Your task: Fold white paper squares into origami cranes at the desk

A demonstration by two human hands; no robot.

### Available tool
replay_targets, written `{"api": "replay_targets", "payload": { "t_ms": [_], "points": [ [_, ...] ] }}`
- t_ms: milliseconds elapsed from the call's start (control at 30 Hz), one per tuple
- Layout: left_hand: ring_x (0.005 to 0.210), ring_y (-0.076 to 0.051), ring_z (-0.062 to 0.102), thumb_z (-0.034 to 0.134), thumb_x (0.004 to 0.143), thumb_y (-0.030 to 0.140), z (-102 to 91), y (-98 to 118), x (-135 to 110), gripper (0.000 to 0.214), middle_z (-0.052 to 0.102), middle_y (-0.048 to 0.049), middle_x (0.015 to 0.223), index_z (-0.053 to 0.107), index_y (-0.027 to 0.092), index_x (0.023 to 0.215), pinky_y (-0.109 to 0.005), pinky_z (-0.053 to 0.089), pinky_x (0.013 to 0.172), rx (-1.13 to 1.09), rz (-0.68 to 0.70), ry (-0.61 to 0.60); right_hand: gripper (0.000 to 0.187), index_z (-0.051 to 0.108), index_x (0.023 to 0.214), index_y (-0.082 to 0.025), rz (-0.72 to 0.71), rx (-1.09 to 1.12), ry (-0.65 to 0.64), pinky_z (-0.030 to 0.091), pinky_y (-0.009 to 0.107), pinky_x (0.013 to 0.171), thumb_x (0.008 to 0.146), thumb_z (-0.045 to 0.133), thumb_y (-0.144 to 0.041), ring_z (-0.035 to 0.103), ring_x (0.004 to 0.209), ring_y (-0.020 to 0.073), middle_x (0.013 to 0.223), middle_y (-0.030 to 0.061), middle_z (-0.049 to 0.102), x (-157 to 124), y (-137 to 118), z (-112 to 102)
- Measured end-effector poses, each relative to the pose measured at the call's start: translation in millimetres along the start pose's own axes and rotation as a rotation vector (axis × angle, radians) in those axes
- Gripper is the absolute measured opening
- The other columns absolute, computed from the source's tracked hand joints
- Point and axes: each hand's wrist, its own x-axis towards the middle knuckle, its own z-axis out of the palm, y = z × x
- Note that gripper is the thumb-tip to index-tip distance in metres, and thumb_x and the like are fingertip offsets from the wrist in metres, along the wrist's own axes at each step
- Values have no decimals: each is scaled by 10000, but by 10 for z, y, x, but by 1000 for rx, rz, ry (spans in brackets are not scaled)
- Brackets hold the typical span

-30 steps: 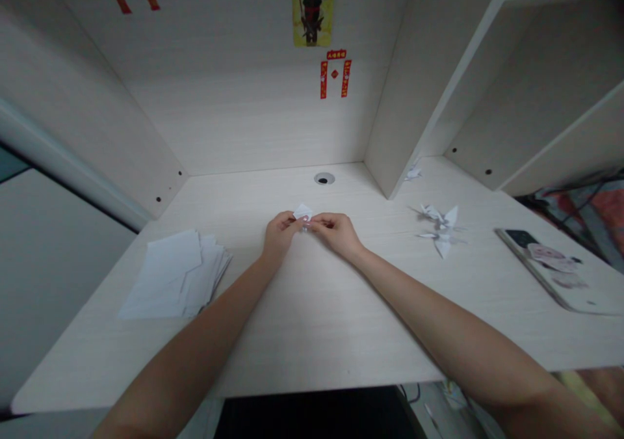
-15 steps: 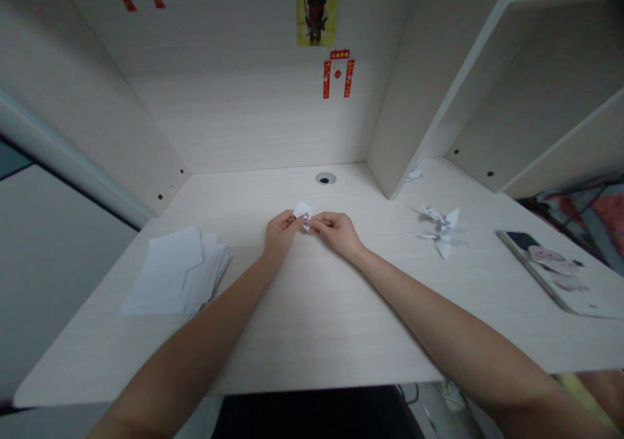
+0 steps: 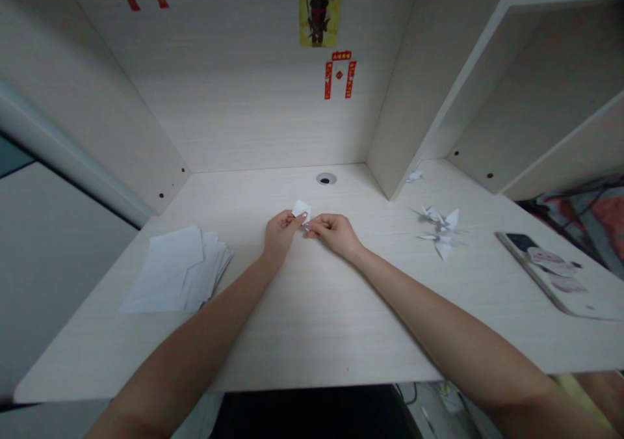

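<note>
Left hand (image 3: pixel 280 234): almost closed, pinches small white folded paper (image 3: pixel 301 210) | right hand (image 3: pixel 335 236): almost closed, pinches same paper | middle of pale wooden desk (image 3: pixel 312 335)

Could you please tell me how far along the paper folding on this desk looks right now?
Done: two folded paper cranes lie on the desk, right of the hands. In hand: a small folded white paper, held between the left hand and right hand. Left: a stack of flat white paper sheets at the desk's left side.
</note>
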Motion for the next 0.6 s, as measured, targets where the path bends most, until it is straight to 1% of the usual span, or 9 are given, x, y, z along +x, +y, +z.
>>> {"api": "replay_targets", "payload": {
  "t_ms": [200,400,500,600],
  "points": [
    [563,-103,470,702,659,373,2,-12,11,269,540,35,557,550,174,562,-234,351,572,-12,3,3,324,698,739,-144,-14,-34,-10,408,214,539,728,626,-460,576,557,114,660,48,700,7,11,-7],
    [566,-102,472,690,663,393,2,-66,42,252,557,31,585,578,174,608,-231,357,570,-38,0,7,335,710,749,-157,-39,-108,-15,364,210,512,755,604,-474,545,529,104,656,38,698,4,31,-1],
    [578,-105,479,684,666,386,1,-83,50,236,566,30,595,587,173,633,-231,365,577,-44,-3,6,326,712,768,-164,-51,-142,-14,362,209,516,769,596,-469,549,532,107,663,35,702,-7,21,2],
    [570,-103,474,680,669,380,-1,-86,49,241,555,33,583,567,175,612,-230,366,577,-45,-5,14,330,703,767,-162,-59,-167,-10,372,208,528,780,585,-470,564,546,112,676,41,708,-24,-4,6]
  ]
}}
